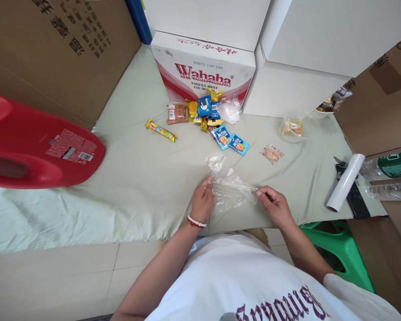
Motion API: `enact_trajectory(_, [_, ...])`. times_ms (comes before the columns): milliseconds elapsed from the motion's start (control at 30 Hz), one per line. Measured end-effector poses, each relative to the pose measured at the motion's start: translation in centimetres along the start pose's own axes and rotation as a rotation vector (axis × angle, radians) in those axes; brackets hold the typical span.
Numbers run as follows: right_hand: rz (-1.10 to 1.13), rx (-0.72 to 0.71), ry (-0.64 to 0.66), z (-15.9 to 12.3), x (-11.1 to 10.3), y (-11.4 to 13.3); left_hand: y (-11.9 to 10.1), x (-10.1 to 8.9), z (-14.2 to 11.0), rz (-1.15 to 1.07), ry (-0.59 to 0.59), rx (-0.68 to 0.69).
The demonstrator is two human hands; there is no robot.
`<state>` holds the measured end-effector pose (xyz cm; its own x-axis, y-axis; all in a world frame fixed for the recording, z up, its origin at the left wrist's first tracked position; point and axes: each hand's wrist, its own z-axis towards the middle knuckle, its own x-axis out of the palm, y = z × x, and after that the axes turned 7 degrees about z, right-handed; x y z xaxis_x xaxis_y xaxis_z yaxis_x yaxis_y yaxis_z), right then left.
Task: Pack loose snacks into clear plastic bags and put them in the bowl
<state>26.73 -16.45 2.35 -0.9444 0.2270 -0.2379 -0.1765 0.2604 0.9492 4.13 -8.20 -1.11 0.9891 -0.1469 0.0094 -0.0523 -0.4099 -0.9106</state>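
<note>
A clear plastic bag (234,191) is stretched between my two hands above the front of the table. My left hand (203,198), with a beaded bracelet at the wrist, is closed on the bag's left side. On the other side, my right hand (273,203) pinches the bag's right corner. Just beyond lies a crumpled clear plastic piece (216,162); whether it joins the bag I cannot tell. Farther back are two blue snack packets (230,140), a heap of small wrapped snacks (205,109) and a yellow snack stick (161,130).
A Wahaba-style carton printed "Wahaha" (203,73) and white boxes (297,84) stand behind. At left is a red jug (53,147). Toward the right are a small packet (272,154), a clear bowl (284,133), a white roll (345,183), bottles (396,165) and a green stool (354,263).
</note>
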Motion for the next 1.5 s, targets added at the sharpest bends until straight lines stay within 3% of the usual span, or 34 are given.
enact_trajectory(167, [0.21, 0.177, -0.158, -1.6, -1.9, -1.9, 0.0, -0.2, -0.2, -0.072, 0.011, -0.012])
enact_trajectory(300, [0.195, 0.241, -0.199, -3.0, -3.7, -2.8, 0.0, -1.2, -0.9, -0.029, -0.002, -0.047])
enact_trajectory(400, [-0.018, 0.178, -0.077, -2.9, -6.4, -2.1, 0.0, -2.4, -1.8, 0.129, -0.046, -0.009])
enact_trajectory(467, [-0.207, 0.119, 0.067, -2.0, -8.4, -0.9, -0.1, -3.3, -2.4, 0.303, -0.098, 0.102])
enact_trajectory(533, [-0.337, 0.056, 0.092, -0.6, -9.4, 0.4, -0.3, -4.1, -2.9, 0.439, -0.131, 0.2])
enact_trajectory(600, [-0.378, -0.009, 0.031, 1.1, -8.9, 1.6, -0.7, -4.6, -3.2, 0.482, -0.125, 0.233])
enact_trajectory(667, [-0.373, -0.062, 0.035, 2.6, -6.6, 2.2, -1.3, -4.6, -3.2, 0.496, -0.11, 0.256])
enact_trajectory(800, [-0.363, -0.119, 0.252, 3.7, 0.2, 2.0, -2.0, -3.0, -2.3, 0.662, -0.086, 0.279])
enact_trajectory(900, [-0.28, -0.059, 0.313, 3.6, 3.2, 0.9, -1.7, -2.0, -1.6, 0.723, -0.013, 0.237])
enact_trajectory(1100, [0.162, 0.017, 0.118, 5.6, 2.2, -0.8, -1.1, -2.9, -0.7, 0.233, -0.001, 0.106])
enact_trajectory(1333, [0.211, 0.081, 0.277, 9.1, 1.1, 0.9, -2.1, -4.6, 0.4, 0.227, -0.034, 0.158])
enact_trajectory(1500, [0.127, 0.146, 0.408, 11.0, 0.2, 2.0, -2.0, -5.8, 1.0, 0.135, -0.102, 0.104])
